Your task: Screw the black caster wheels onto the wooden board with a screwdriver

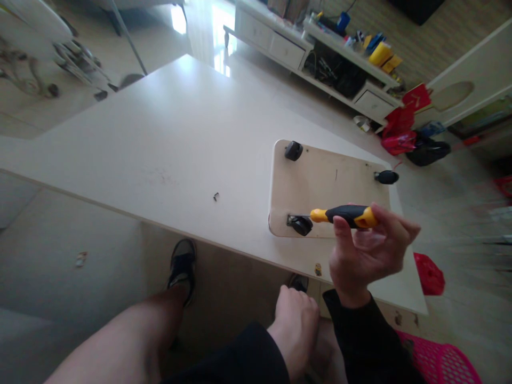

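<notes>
My right hand (366, 248) grips a yellow-and-black screwdriver (346, 215), held almost level with its shaft pointing left. Its tip is at the mount of the near-left black caster (301, 225) on a pale rectangular board (320, 184); whether it sits in a screw is too small to tell. Two more casters, one at far left (294, 151) and one at far right (386, 177), stand on the board. Below the table edge, my left hand (296, 325) is closed by my knee, back of the hand up; its palm and any contents are hidden.
The board lies on a long white table (208, 133). Small dark bits (216, 197) lie left of the board, and a small patterned piece (318, 269) is near the front edge. A cabinet (276, 45) stands behind; a pink basket (444, 362) is at lower right.
</notes>
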The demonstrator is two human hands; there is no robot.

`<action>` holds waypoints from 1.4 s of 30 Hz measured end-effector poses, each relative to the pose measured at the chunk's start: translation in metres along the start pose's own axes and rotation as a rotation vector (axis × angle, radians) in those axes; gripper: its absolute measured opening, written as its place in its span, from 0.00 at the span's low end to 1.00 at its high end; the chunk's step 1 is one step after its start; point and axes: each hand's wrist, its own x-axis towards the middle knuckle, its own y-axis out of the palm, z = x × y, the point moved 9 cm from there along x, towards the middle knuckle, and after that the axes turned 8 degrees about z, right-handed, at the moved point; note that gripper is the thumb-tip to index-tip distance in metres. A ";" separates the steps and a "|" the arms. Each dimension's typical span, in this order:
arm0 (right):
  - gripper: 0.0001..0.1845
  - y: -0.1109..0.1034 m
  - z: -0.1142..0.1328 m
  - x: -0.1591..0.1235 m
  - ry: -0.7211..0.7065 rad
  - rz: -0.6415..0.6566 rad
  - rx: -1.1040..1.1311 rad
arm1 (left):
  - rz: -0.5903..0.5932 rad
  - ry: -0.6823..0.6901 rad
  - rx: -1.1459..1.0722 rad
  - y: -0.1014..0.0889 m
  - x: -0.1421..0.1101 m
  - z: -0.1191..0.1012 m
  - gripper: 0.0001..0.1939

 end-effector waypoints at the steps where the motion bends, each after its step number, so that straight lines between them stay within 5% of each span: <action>1: 0.32 0.002 -0.001 0.000 0.022 0.010 0.013 | 0.009 -0.001 -0.004 0.001 0.000 0.000 0.18; 9: 0.27 0.005 -0.007 -0.004 0.086 0.014 0.084 | 0.005 -0.022 -0.038 -0.001 0.002 0.000 0.14; 13: 0.34 0.000 -0.003 -0.001 0.021 0.008 -0.007 | 0.025 -0.008 -0.011 -0.011 -0.005 0.001 0.16; 18: 0.31 0.008 -0.012 -0.005 0.092 0.053 0.079 | -0.059 -0.077 -0.065 -0.060 -0.029 0.033 0.12; 23: 0.28 0.008 -0.016 -0.003 0.107 0.072 0.097 | -0.343 -0.201 -0.241 -0.128 -0.054 0.091 0.14; 26: 0.31 0.003 -0.014 -0.002 0.082 0.067 0.051 | -0.517 -0.226 -0.475 -0.147 -0.063 0.122 0.13; 30: 0.29 0.008 -0.017 -0.006 0.118 0.112 0.155 | -0.585 -0.201 -0.770 -0.145 -0.064 0.138 0.14; 42: 0.23 0.010 -0.022 -0.004 0.201 0.106 0.160 | -0.536 -0.098 -1.355 -0.125 -0.043 0.129 0.21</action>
